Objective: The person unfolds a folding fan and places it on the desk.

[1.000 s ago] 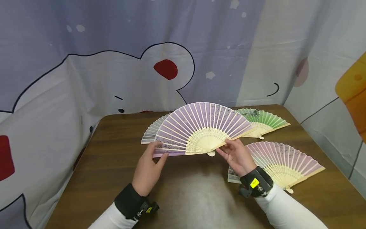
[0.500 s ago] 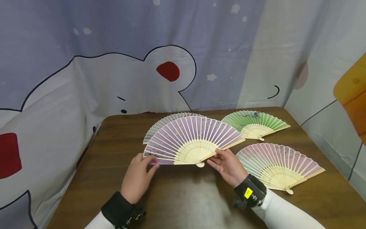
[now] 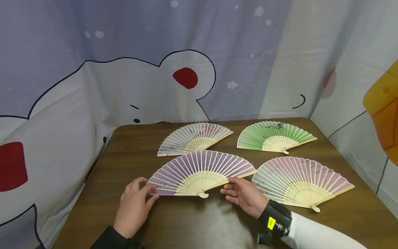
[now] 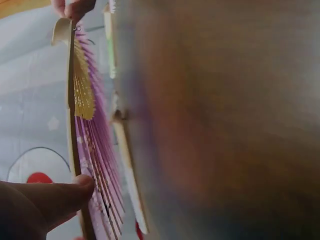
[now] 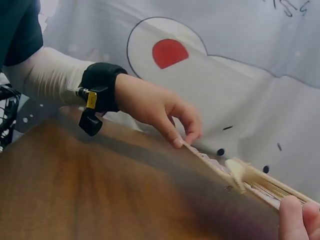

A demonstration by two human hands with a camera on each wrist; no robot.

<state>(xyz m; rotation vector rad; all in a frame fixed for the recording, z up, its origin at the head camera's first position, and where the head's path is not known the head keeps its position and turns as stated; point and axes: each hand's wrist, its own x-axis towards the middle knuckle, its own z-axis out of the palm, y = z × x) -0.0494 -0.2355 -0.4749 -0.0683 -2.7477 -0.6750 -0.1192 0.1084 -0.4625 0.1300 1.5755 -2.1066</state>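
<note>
A spread purple folding fan (image 3: pixel 199 173) with pale ribs is held low over the near middle of the table. My left hand (image 3: pixel 133 204) pinches its left edge; in the left wrist view the thumb (image 4: pixel 82 187) presses against the outer rib. On the fan's right guard stick, my right hand (image 3: pixel 245 195) grips with the thumb above and fingers below. The fan's pivot end (image 5: pixel 235 172) shows between both hands in the right wrist view. Whether the fan's lower edge touches the table cannot be told.
Three more spread fans lie on the brown table (image 3: pixel 124 155): a white one (image 3: pixel 192 138) behind the purple fan, a green one (image 3: pixel 276 136) at back right, and a pink-and-white one (image 3: pixel 303 180) at right. A printed curtain (image 3: pixel 140 86) hangs behind the table.
Both hands have brought the purple fan down and to the left, toward me. The white fan behind it, partly covered before, now shows almost whole.
</note>
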